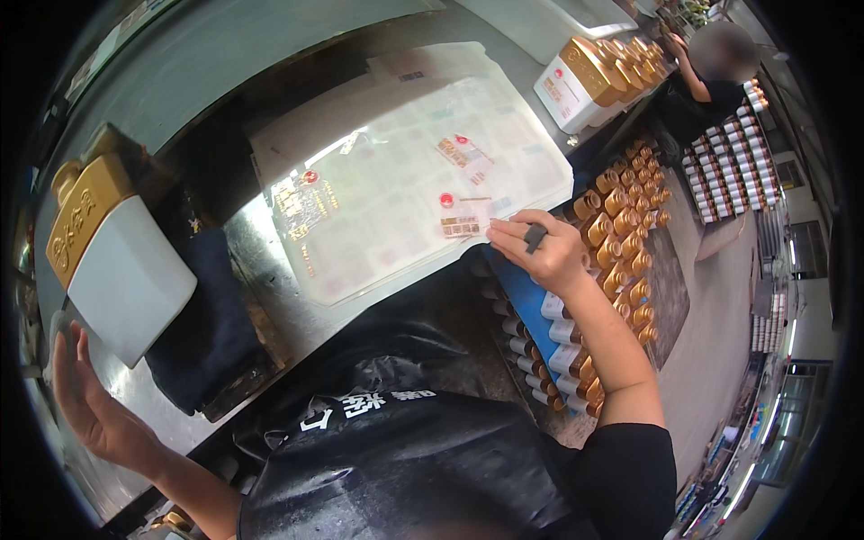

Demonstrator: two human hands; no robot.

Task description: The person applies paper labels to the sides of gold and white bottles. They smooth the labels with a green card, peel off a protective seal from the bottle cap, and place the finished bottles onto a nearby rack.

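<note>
On the stacked translucent sheets [387,261], a clear decal [463,205] with a red round mark and gold-brown print lies near the front right edge. My right hand [549,252], with a black band on one finger, pinches this decal's lower right corner. Further in lie a similar decal [463,160] and one with shiny gold print [304,198]. At the left, a bottle [130,270] with a white body and embossed gold upper part stands tilted in the view beside a dark cloth [202,315]. My left hand [94,409] is beside the bottle's lower left, fingers stretched and holding nothing visible.
White and gold bottles [589,83] stand in a row at the table's far right, near a white tub [531,27]. Many gold-topped bottles [621,216] crowd the right side below table level. Beyond, another person [711,99] works beside stacked white containers [733,171].
</note>
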